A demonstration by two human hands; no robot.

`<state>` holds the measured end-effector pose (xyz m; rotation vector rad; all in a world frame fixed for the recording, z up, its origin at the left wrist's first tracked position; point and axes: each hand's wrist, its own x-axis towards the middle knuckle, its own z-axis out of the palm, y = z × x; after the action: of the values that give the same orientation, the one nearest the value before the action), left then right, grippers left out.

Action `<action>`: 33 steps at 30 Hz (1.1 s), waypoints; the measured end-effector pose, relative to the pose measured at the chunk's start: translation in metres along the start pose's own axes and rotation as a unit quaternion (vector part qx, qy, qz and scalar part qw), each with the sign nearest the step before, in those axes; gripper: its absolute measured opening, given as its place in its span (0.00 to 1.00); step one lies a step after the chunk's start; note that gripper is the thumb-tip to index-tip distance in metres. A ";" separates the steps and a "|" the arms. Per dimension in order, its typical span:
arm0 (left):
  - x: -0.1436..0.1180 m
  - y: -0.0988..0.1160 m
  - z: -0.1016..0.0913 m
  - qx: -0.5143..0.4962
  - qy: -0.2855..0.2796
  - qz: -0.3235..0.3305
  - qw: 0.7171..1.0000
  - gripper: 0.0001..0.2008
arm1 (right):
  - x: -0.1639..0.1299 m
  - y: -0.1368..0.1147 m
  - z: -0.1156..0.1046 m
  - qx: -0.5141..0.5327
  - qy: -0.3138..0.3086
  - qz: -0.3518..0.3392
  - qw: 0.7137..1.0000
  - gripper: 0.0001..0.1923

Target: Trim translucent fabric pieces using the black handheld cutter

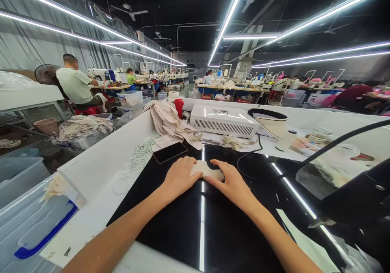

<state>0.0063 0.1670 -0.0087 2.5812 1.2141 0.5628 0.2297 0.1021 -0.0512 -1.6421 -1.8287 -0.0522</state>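
A small cream fabric piece (206, 170) lies on the glossy black work surface (189, 224) in front of me. My left hand (179, 176) rests on its left end, fingers curled over the edge. From the other side my right hand (233, 183) presses on its right end. Both hands hold the piece flat between them. A dark phone (170, 152) lies just beyond my left hand.
A pile of beige fabric (169, 120), a white metal box (224, 120), a red bottle (178, 106) and a black-rimmed bowl (271, 120) sit at the back. White elastic loops (137, 157) lie left. A black cable (252, 159) runs right. Other workers sit at distant tables.
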 end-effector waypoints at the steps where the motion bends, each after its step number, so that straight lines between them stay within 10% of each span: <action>1: -0.001 0.000 0.002 -0.002 -0.003 0.000 1.000 0.16 | -0.003 0.003 -0.001 0.002 -0.007 -0.003 1.000 0.29; 33: -0.005 0.003 0.015 0.001 0.008 -0.004 1.000 0.10 | -0.009 0.011 0.013 -0.123 -0.002 -0.086 0.989 0.17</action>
<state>0.0117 0.1607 -0.0229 2.5775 1.2289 0.5822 0.2333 0.1019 -0.0700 -1.6410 -2.0288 -0.3651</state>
